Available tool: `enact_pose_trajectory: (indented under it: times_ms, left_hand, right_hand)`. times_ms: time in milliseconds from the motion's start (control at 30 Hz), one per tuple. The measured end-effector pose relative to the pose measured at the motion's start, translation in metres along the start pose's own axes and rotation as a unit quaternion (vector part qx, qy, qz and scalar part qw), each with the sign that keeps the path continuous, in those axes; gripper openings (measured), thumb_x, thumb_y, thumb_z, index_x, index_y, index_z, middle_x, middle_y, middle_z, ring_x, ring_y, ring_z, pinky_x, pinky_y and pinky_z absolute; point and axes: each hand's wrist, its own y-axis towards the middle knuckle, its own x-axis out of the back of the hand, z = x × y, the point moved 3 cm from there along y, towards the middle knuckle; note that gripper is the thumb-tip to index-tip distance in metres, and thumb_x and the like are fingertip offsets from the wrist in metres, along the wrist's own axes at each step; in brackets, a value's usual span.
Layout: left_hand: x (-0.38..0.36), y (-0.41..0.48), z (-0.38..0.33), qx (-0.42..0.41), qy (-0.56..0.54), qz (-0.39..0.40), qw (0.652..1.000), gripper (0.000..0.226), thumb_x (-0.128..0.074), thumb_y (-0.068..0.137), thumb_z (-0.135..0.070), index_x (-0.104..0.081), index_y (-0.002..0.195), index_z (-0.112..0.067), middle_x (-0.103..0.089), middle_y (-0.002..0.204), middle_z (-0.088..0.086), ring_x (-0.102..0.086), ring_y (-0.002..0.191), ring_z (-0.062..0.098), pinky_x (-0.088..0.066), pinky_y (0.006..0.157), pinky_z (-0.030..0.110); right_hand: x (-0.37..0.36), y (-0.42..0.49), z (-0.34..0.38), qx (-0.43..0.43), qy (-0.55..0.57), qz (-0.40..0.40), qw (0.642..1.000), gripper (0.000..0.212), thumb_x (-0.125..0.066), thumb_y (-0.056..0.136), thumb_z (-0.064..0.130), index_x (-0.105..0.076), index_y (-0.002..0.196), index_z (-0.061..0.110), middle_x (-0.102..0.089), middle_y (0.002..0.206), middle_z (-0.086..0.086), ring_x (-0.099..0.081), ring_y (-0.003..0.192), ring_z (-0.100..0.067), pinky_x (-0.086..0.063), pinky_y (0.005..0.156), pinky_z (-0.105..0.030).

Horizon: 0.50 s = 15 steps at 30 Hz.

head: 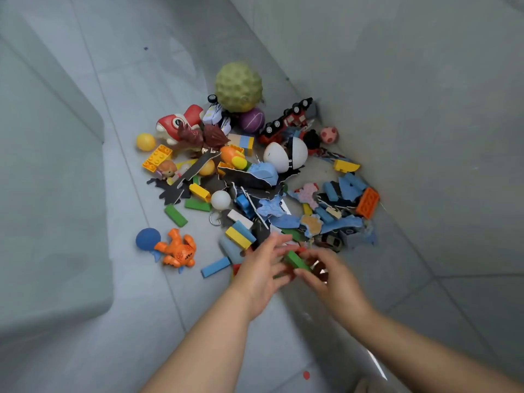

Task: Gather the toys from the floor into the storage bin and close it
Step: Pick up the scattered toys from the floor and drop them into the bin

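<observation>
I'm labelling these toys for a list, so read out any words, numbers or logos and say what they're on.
No text can be read.
Fire truck: pale side markings, too blurred to read.
Orange figure: dark marks, too small to read.

L+R hands at grn block, blurry

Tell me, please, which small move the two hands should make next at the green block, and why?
Probably lift the green block clear of the toy pile. The right hand curls its fingers round the block's end and the left hand touches it with straight fingers, so the grip seems ready; many toys lie on the floor.
</observation>
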Motion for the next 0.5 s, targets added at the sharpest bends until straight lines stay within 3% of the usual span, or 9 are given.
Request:
enact_pose_trajectory:
  times_ms: [67, 133, 167, 233, 300, 367, 500]
  left_hand:
    - [-0.006, -0.003, 0.004, 0.016, -0.082, 0.018, 0.996, 0.036, -0.038, 0.098, -0.037, -0.06, 0.109, -0.01, -0.067, 0.098, 0.012, -0.062, 0.088, 0.025, -0.056, 0.065, 0.031]
    - [-0.006, -0.001, 0.007, 0.018, -0.075, -0.008, 0.997, 0.028, -0.038, 0.099, -0.029, -0.06, 0.097, -0.011, -0.059, 0.076, 0.007, -0.055, 0.07, 0.018, -0.053, 0.061, 0.031]
    - [-0.004, 0.0, 0.009, 0.02, -0.043, -0.026, 0.999, 0.025, -0.039, 0.099, -0.026, -0.059, 0.092, -0.013, -0.054, 0.07, 0.004, -0.051, 0.064, 0.015, -0.052, 0.064, 0.031]
    - [-0.002, 0.001, 0.014, 0.035, 0.014, -0.038, 0.999, 0.021, -0.042, 0.098, -0.025, -0.058, 0.088, -0.017, -0.048, 0.065, 0.0, -0.045, 0.055, 0.011, -0.05, 0.063, 0.029]
    - [-0.002, 0.0, 0.018, 0.052, 0.032, -0.031, 0.998, 0.019, -0.046, 0.096, -0.028, -0.06, 0.086, -0.019, -0.048, 0.065, -0.001, -0.044, 0.051, 0.01, -0.051, 0.06, 0.027]
    - [-0.003, -0.003, 0.02, 0.064, 0.03, -0.016, 0.997, 0.022, -0.047, 0.096, -0.032, -0.062, 0.087, -0.019, -0.051, 0.069, -0.001, -0.046, 0.055, 0.01, -0.052, 0.062, 0.028]
    - [-0.006, -0.009, 0.018, 0.062, 0.012, 0.021, 0.998, 0.027, -0.045, 0.096, -0.035, -0.064, 0.09, -0.017, -0.055, 0.076, 0.001, -0.049, 0.063, 0.014, -0.05, 0.069, 0.03]
  right_hand:
    - [0.002, -0.007, 0.014, -0.009, 0.082, 0.016, 0.996, 0.046, -0.073, 0.077, 0.013, -0.047, 0.1, 0.043, -0.054, 0.102, 0.011, -0.058, 0.079, -0.004, -0.051, 0.072, -0.02]
    - [0.005, -0.026, 0.014, -0.008, 0.075, 0.023, 0.997, 0.045, -0.073, 0.077, 0.011, -0.043, 0.096, 0.038, -0.048, 0.101, 0.012, -0.056, 0.075, -0.009, -0.051, 0.069, -0.022]
    - [0.005, -0.04, 0.009, 0.003, 0.012, 0.058, 0.998, 0.041, -0.073, 0.077, 0.015, -0.042, 0.094, 0.036, -0.046, 0.099, 0.012, -0.052, 0.072, -0.009, -0.049, 0.07, -0.024]
    - [-0.004, -0.075, -0.007, 0.042, -0.127, 0.218, 0.967, 0.04, -0.071, 0.076, 0.026, -0.04, 0.1, 0.036, -0.047, 0.105, 0.008, -0.047, 0.08, -0.004, -0.045, 0.078, -0.025]
    - [-0.018, -0.107, -0.028, 0.062, -0.208, 0.357, 0.909, 0.042, -0.066, 0.078, 0.027, -0.04, 0.111, 0.033, -0.047, 0.118, 0.0, -0.048, 0.101, -0.012, -0.041, 0.086, -0.021]
    - [-0.027, -0.118, -0.035, 0.088, -0.234, 0.363, 0.897, 0.037, -0.061, 0.08, 0.029, -0.041, 0.111, 0.029, -0.051, 0.116, -0.004, -0.054, 0.101, -0.021, -0.042, 0.079, -0.023]
    - [-0.036, -0.11, -0.03, 0.127, -0.207, 0.308, 0.92, 0.007, -0.052, 0.077, 0.026, -0.058, 0.08, 0.023, -0.059, 0.077, -0.001, -0.062, 0.063, -0.018, -0.038, 0.057, -0.018]
